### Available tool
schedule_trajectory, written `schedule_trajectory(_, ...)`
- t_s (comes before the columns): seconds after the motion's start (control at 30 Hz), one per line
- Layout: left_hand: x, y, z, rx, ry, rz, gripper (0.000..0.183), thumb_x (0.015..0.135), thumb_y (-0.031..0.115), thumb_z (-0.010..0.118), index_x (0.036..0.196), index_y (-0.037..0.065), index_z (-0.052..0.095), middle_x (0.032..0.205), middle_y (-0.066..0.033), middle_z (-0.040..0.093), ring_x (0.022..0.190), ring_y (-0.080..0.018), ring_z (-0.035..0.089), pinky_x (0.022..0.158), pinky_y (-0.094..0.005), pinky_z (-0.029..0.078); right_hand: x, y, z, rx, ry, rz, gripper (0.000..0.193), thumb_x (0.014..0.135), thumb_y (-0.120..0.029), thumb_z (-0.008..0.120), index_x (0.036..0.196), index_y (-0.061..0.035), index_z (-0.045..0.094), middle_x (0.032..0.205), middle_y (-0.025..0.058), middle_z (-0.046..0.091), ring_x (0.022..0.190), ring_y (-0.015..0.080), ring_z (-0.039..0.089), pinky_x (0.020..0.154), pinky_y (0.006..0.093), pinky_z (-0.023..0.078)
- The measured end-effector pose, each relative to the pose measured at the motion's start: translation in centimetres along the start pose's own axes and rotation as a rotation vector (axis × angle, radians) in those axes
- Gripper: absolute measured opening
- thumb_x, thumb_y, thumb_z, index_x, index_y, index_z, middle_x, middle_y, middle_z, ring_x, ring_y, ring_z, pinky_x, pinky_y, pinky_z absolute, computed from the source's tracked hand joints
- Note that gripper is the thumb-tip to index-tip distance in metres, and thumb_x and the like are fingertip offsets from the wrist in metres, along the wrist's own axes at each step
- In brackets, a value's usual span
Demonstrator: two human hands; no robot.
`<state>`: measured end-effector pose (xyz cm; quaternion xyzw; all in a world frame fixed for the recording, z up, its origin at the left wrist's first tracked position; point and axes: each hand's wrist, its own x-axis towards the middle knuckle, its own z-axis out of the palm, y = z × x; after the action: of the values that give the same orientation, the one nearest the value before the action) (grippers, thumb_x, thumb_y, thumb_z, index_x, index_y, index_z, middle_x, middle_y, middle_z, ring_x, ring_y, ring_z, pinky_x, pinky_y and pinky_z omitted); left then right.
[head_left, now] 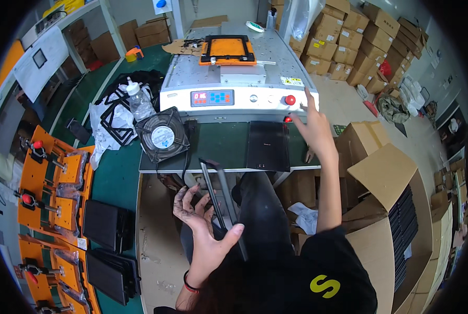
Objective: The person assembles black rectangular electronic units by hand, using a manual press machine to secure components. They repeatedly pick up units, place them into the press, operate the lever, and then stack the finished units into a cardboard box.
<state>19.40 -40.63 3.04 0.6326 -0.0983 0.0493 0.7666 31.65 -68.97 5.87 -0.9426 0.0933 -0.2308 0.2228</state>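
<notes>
While the left hand [205,225] has its smudged fingers clamped on a slim dark piece [227,193], tilted above the lap [262,209], the right hand [317,132] spreads its fingers apart beside the red button [290,100] on the white machine [264,111] (whether a fingertip touches the front, I cannot tell). On the green counter [218,138], a flat black panel [268,146] lies to the right of a black fan [163,137].

1. Left hand [207,235], between 6 and 7 o'clock of centre: smudged fingers [185,201] curled in a grip, thumb toward 1 o'clock.
2. Right hand [315,131], between 2 and 3 o'clock: index finger straight toward 12, thumb toward 10.
3. Right forearm [328,193] bare, extended toward 12.
</notes>
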Motion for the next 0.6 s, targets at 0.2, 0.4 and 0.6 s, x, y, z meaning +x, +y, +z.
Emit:
schedule_trajectory(0.2,-0.4,0.9,0.4,0.25,-0.179,0.08,0.121,0.058,0.028,0.087,0.134,-0.002,-0.003,0.135,-0.0233,0.015,0.12,-0.0322,0.037,0.101,-0.0424,0.035,-9.7,-7.1,0.9,1.538,-0.671,-0.347,0.116,0.072,-0.04,0.076,0.145,-0.0118,-0.009,0.149,0.014,0.001,0.134,0.0365,0.025,0.107,0.0515,0.024)
schedule_trajectory(0.4,-2.2,1.5,-1.0,0.534,-0.168,0.034,0.116,0.065,0.048,0.077,0.142,0.012,-0.002,0.141,-0.0193,0.016,0.126,-0.0373,0.036,0.099,-0.0486,0.04,-12.8,-8.3,6.0,1.745,-0.796,-0.327,0.126,0.063,-0.04,0.08,0.145,-0.008,-0.012,0.151,0.0098,-0.013,0.137,0.0303,0.021,0.109,0.0437,0.024)
schedule_trajectory(0.6,-4.4,-2.5,-4.6,-1.122,-0.656,-0.898,0.113,0.07,0.072,0.058,0.145,0.007,0.003,0.138,-0.0224,0.03,0.127,-0.046,0.032,0.107,-0.0549,0.023,-13.9,-8.8,9.0,2.377,-1.128,0.15,0.139,0.042,-0.075,0.072,0.148,-0.023,-0.001,0.134,0.0304,0.037,0.13,0.0394,0.032,0.111,0.0484,0.02)
